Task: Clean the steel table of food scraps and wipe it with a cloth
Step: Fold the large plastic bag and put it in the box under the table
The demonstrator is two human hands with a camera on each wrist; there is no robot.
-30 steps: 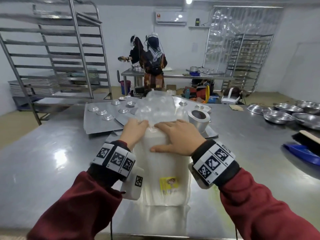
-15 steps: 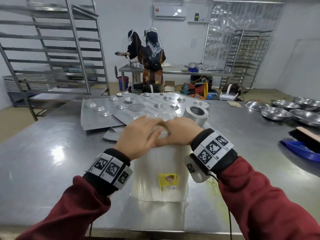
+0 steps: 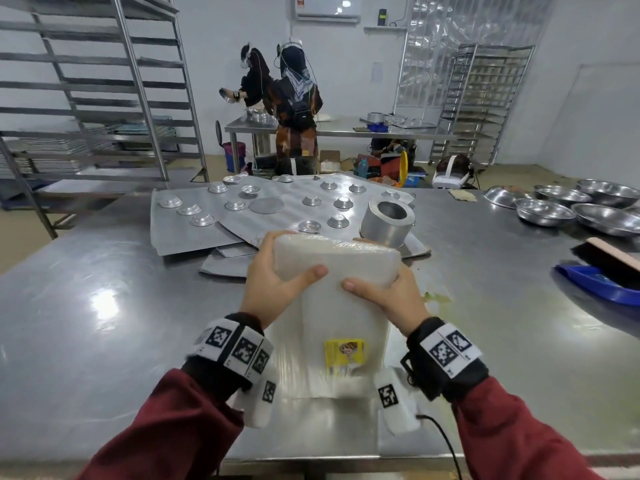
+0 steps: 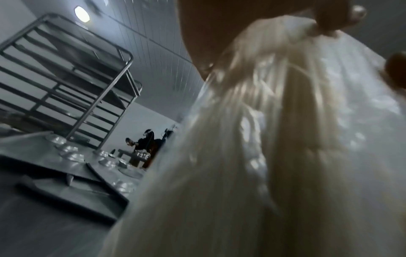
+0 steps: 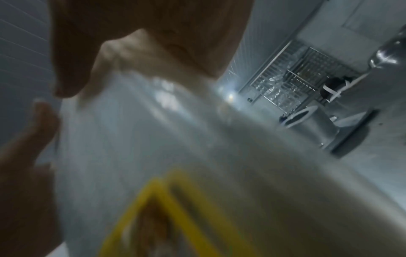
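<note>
A white plastic-wrapped pack (image 3: 332, 306) with a yellow label (image 3: 343, 353) stands on end on the steel table (image 3: 104, 306), near its front edge. My left hand (image 3: 277, 282) grips the pack's upper left corner, thumb across the front. My right hand (image 3: 384, 289) grips the upper right corner the same way. The left wrist view shows the pack (image 4: 274, 139) close up and blurred, and the right wrist view shows the pack (image 5: 153, 139) with its label (image 5: 167, 208). A greenish smear (image 3: 438, 297) lies on the steel just right of my right hand.
Flat metal trays (image 3: 194, 220) with several small tart moulds and a round tin (image 3: 388, 220) lie behind the pack. Steel bowls (image 3: 568, 209) sit far right, with a brush and blue dustpan (image 3: 602, 271) nearer. Racks and two people stand beyond the table.
The pack's loose top has been folded down. Both hands went from pressing on top of it to gripping its upper corners, and the pack now stands up off the table.
</note>
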